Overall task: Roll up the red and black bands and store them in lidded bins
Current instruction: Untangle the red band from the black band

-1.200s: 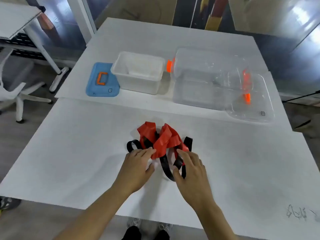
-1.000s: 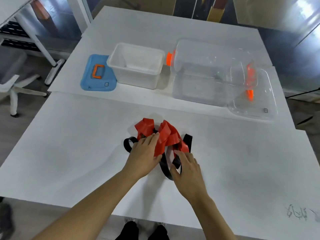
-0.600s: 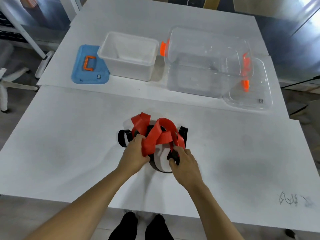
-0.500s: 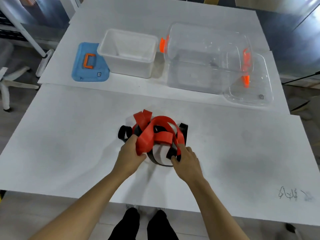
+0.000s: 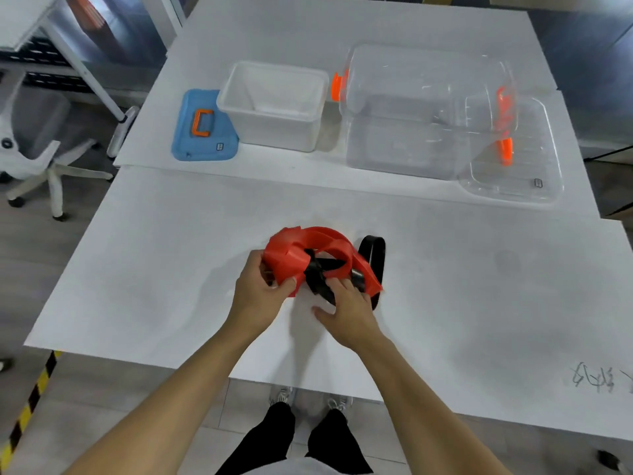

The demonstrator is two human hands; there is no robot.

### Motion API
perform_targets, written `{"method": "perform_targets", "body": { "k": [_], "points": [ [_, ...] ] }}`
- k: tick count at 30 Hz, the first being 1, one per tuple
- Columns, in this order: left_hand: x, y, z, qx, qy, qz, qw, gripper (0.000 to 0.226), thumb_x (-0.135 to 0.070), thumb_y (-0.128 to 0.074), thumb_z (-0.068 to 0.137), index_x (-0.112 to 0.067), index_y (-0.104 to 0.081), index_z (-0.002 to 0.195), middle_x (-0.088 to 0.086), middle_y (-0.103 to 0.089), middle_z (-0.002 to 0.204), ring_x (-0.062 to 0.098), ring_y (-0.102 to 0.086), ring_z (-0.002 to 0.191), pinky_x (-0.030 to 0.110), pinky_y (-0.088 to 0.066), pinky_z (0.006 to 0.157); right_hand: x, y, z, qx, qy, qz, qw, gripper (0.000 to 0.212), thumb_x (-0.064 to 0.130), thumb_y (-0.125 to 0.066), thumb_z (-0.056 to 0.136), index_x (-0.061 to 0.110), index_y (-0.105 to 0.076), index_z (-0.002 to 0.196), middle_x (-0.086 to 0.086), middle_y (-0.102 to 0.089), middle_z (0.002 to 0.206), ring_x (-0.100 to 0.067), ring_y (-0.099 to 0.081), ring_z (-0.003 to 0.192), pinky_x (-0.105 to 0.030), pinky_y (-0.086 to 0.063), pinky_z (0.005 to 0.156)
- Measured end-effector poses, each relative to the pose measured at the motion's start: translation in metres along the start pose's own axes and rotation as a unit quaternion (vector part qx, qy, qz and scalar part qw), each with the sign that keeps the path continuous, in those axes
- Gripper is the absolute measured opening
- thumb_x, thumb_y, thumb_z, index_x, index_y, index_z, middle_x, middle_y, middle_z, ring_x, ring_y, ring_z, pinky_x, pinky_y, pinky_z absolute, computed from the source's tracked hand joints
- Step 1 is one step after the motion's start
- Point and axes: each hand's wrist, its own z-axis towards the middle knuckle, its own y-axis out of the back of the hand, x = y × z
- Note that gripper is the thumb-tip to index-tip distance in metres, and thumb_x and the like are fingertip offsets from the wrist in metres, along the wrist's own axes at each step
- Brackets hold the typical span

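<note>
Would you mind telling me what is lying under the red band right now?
Under the red band black band loops show, one sticking out at the right. The left hand and right hand cover the rest.

I see my two arms bare from elbow to wrist, no sleeves, no watch, no rings on my left hand [image 5: 262, 293] or right hand [image 5: 349, 308]. Below the table's near edge I wear black trousers [image 5: 301, 437] and pale grey-white laced sneakers [image 5: 282, 394].
</note>
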Motion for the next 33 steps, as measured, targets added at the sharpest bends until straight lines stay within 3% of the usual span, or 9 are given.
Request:
{"method": "perform_targets", "body": {
  "k": [3, 5, 7, 9, 11, 17, 23, 28, 33],
  "points": [
    [-0.01, 0.007, 0.005, -0.016, -0.021, 0.018, 0.999, 0.044, -0.012, -0.08, 0.078, -0.021, -0.054, 0.112, -0.01, -0.065, 0.1, 0.017, -0.066, 0.093, 0.024, -0.054, 0.074, -0.002, 0.006, 0.007, -0.054, 0.002, 0.032, 0.998, 0.021, 0.016, -0.056, 0.096, 0.017, -0.066, 0.114, -0.006, -0.07, 0.11, -0.032, -0.066, 0.103, -0.043, -0.049, 0.09],
    [-0.016, 0.017, 0.007, -0.036, -0.033, 0.032, 0.998, 0.046, -0.013, -0.078, 0.079, -0.02, -0.054, 0.117, -0.01, -0.063, 0.102, 0.013, -0.063, 0.094, 0.016, -0.046, 0.072, -0.005, 0.022, 0.007, -0.106, -0.015, 0.085, 0.991, 0.021, 0.012, -0.05, 0.1, 0.014, -0.062, 0.118, -0.01, -0.064, 0.119, -0.035, -0.062, 0.106, -0.042, -0.049, 0.089],
    [-0.019, 0.027, 0.009, -0.064, -0.024, 0.023, 0.997, 0.045, -0.018, -0.077, 0.08, -0.024, -0.054, 0.119, -0.013, -0.064, 0.103, 0.006, -0.063, 0.094, 0.016, -0.045, 0.072, -0.007, 0.044, 0.005, -0.156, -0.023, 0.098, 0.983, 0.022, 0.014, -0.048, 0.103, 0.012, -0.058, 0.123, -0.011, -0.058, 0.127, -0.036, -0.058, 0.107, -0.037, -0.043, 0.082],
    [-0.018, 0.036, 0.009, -0.097, -0.013, 0.016, 0.995, 0.044, -0.023, -0.078, 0.081, -0.025, -0.054, 0.118, -0.016, -0.064, 0.1, 0.003, -0.063, 0.093, 0.015, -0.044, 0.071, -0.01, 0.069, 0.001, -0.182, -0.07, 0.114, 0.974, 0.02, 0.016, -0.047, 0.104, 0.01, -0.056, 0.121, -0.005, -0.054, 0.112, -0.032, -0.056, 0.096, -0.032, -0.036, 0.077],
    [-0.016, 0.043, 0.008, -0.127, -0.009, 0.0, 0.992, 0.047, -0.024, -0.079, 0.082, -0.022, -0.052, 0.121, -0.011, -0.064, 0.102, 0.011, -0.063, 0.094, 0.017, -0.044, 0.073, -0.019, 0.091, -0.001, -0.213, -0.116, 0.135, 0.961, 0.017, 0.018, -0.048, 0.103, 0.008, -0.056, 0.114, 0.0, -0.049, 0.105, -0.026, -0.05, 0.09, -0.032, -0.035, 0.077],
    [-0.012, 0.052, 0.005, -0.154, -0.021, -0.011, 0.988, 0.057, -0.018, -0.072, 0.089, -0.02, -0.043, 0.137, -0.007, -0.059, 0.117, 0.016, -0.058, 0.103, 0.029, -0.044, 0.089, -0.06, 0.128, -0.008, -0.324, -0.177, 0.109, 0.923, 0.021, 0.011, -0.046, 0.102, 0.001, -0.056, 0.117, -0.017, -0.054, 0.115, -0.037, -0.055, 0.093, -0.041, -0.043, 0.081],
    [-0.009, 0.055, 0.009, -0.168, -0.022, -0.006, 0.986, 0.058, -0.016, -0.069, 0.091, -0.017, -0.038, 0.141, -0.002, -0.059, 0.12, 0.018, -0.058, 0.104, 0.032, -0.048, 0.092, -0.087, 0.156, -0.019, -0.384, -0.235, 0.054, 0.891, 0.023, 0.007, -0.048, 0.1, 0.0, -0.057, 0.12, -0.027, -0.056, 0.121, -0.049, -0.059, 0.102, -0.054, -0.048, 0.094],
    [0.007, 0.067, 0.027, -0.239, 0.049, -0.035, 0.969, 0.06, -0.023, -0.069, 0.091, -0.016, -0.038, 0.141, 0.011, -0.064, 0.127, 0.031, -0.063, 0.113, 0.039, -0.05, 0.098, -0.11, 0.174, -0.03, -0.365, -0.299, -0.017, 0.882, 0.028, 0.009, -0.046, 0.101, 0.002, -0.058, 0.126, -0.029, -0.055, 0.127, -0.05, -0.055, 0.112, -0.053, -0.038, 0.103],
    [0.051, 0.062, 0.036, -0.168, 0.197, 0.03, 0.966, 0.066, -0.03, -0.069, 0.091, 0.002, -0.035, 0.138, 0.025, -0.059, 0.133, 0.043, -0.058, 0.122, 0.048, -0.049, 0.101, -0.117, 0.148, -0.033, -0.276, -0.297, -0.075, 0.911, 0.027, 0.017, -0.05, 0.103, 0.012, -0.064, 0.126, -0.022, -0.058, 0.122, -0.045, -0.054, 0.114, -0.05, -0.035, 0.103]
  ]
}}
